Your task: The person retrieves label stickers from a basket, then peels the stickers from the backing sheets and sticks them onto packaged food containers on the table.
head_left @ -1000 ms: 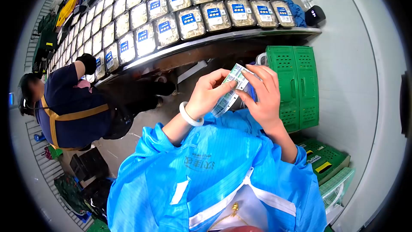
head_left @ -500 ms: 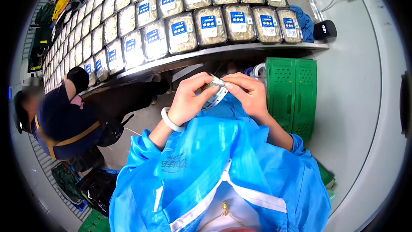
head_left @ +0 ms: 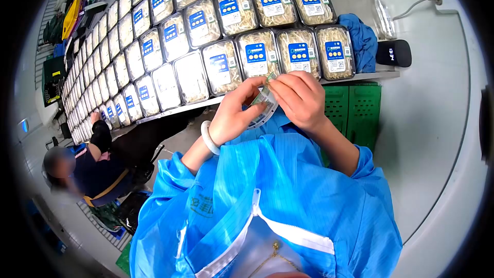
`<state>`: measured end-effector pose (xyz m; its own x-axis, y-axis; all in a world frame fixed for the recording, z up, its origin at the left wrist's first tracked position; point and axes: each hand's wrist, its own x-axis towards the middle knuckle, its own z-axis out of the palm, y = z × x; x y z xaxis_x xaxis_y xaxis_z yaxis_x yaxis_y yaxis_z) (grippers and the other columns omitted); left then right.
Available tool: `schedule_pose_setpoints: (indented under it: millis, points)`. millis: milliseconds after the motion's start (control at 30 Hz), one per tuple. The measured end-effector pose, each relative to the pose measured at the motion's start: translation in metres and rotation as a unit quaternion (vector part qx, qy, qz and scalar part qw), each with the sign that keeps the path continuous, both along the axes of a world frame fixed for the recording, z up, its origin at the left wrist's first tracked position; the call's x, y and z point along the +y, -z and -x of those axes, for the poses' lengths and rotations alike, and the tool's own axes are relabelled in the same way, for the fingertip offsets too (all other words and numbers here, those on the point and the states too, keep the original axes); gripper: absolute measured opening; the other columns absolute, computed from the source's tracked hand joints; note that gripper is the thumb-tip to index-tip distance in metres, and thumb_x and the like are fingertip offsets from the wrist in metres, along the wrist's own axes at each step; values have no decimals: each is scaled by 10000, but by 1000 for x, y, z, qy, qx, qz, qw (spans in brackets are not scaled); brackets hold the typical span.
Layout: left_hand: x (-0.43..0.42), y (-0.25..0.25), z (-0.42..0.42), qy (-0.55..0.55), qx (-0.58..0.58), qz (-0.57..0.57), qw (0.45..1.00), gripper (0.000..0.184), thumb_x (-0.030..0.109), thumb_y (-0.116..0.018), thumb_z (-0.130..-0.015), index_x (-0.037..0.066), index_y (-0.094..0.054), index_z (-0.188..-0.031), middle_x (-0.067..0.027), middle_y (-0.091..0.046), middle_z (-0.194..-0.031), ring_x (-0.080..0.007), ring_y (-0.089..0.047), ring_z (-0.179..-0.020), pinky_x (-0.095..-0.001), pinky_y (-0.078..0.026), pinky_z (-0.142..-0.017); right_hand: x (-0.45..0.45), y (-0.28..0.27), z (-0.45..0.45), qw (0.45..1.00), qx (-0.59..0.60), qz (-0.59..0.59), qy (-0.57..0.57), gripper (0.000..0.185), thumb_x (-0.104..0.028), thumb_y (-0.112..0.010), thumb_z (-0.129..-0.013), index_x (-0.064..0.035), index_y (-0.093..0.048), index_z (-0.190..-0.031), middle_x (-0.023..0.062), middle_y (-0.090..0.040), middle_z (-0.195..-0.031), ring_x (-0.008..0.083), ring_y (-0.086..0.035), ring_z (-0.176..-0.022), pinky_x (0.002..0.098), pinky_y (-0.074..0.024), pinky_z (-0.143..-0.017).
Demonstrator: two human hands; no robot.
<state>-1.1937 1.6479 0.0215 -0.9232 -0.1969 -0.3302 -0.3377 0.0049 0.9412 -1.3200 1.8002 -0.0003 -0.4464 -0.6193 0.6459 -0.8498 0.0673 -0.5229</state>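
My left hand point(head_left: 234, 113), a white bangle on its wrist, grips a curled strip of printed labels point(head_left: 266, 114) in front of my blue jacket. The fingers of my right hand point(head_left: 301, 100) are pinched at the strip's upper end, where a greenish label edge shows. Just beyond both hands stand the nearest packs, clear-topped trays of what look like bean sprouts point(head_left: 259, 54). These front trays carry blue and white labels.
Rows of similar packs cover the long metal table point(head_left: 378, 75). A blue cloth point(head_left: 358, 41), a black object point(head_left: 393, 53) and a clear bottle point(head_left: 382, 18) lie at its right end. Green crates point(head_left: 363, 110) stand below. Another person point(head_left: 103, 170) works at left, hand among packs.
My view has shifted, so the table appears closer and lower. My right hand's fingers have moved slightly along the label strip's end. The other person now reaches onto the packs.
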Motion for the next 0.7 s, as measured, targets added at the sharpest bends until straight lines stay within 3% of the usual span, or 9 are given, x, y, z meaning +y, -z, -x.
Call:
schedule_pose_setpoints:
  millis: [133, 233, 300, 333, 433, 500, 567, 633, 700]
  points:
    - [-7, 1, 25, 12, -28, -22, 999, 453, 3, -622, -854, 12, -513, -1293, -51, -605, -901, -119, -554, -804, -277, -473, -757, 5, 12, 19, 977, -211, 23, -36, 303, -84, -796, -722, -39, -697, -1004, 85, -656, -955, 223, -635, -799, 330, -519, -685]
    - [-12, 0, 39, 55, -45, -13, 997, 426, 11, -625, -860, 18, -526, -1275, -91, -667, -977, -143, -613, -865, -292, -492, -797, 8, 11, 29, 888, -459, 28, 4, 282, -118, -801, -775, -31, -691, -1020, 85, -664, -949, 188, -643, -818, 310, -521, -707]
    - [-14, 2, 48, 101, -37, 13, 994, 412, 12, -624, -861, 23, -538, -1264, -95, -672, -963, -148, -621, -866, -297, -496, -798, 12, 23, 31, 837, -544, 20, -47, 220, -109, -767, -833, -2, -678, -1004, 75, -677, -913, 149, -652, -819, 289, -519, -723]
    - [-15, -1, 52, 124, -79, 1, 989, 382, -46, -589, -886, 4, -525, -1260, -83, -637, -1087, -136, -587, -1014, -289, -464, -906, 16, 25, 32, 836, -547, -2, -38, 203, -109, -762, -840, -1, -678, -991, 71, -678, -900, 141, -650, -805, 287, -516, -720]
    - [-17, 9, 59, 142, -111, 33, 983, 384, -41, -595, -884, 16, -530, -1258, -79, -637, -1070, -131, -588, -999, -281, -465, -891, 20, 31, 39, 850, -525, -25, 5, 166, -128, -749, -853, -7, -688, -950, 49, -673, -809, 117, -636, -760, 268, -503, -693]
    - [-20, 21, 60, 106, -88, 18, 990, 391, -36, -600, -872, 46, -543, -1250, -62, -626, -954, -117, -571, -884, -275, -466, -810, 28, 35, 61, 852, -518, -54, 54, 169, -143, -742, -860, -6, -692, -944, 45, -671, -779, 108, -629, -741, 263, -497, -676]
    - [-22, 32, 58, 64, -70, 4, 996, 400, -31, -605, -860, 76, -556, -1242, -44, -615, -839, -104, -553, -770, -268, -467, -729, 47, 65, 98, 799, -570, -55, 184, 183, -152, -728, -866, -1, -700, -966, 47, -682, -773, 99, -622, -716, 261, -493, -657]
    - [-25, 32, 60, 37, -64, -49, 996, 421, -52, -583, -874, 63, -514, -1273, -37, -619, -873, -92, -565, -809, -256, -465, -759, 70, 104, 132, 805, -548, -48, 224, 233, -181, -735, -849, 20, -703, -964, 71, -707, -800, 112, -640, -717, 277, -499, -656]
    - [-29, 35, 60, 21, -64, -68, 995, 426, -59, -574, -885, 52, -490, -1287, -35, -620, -888, -91, -570, -828, -251, -463, -774, 80, 130, 152, 818, -508, -131, 237, 258, -194, -748, -825, 22, -706, -960, 104, -719, -816, 151, -669, -729, 299, -510, -667]
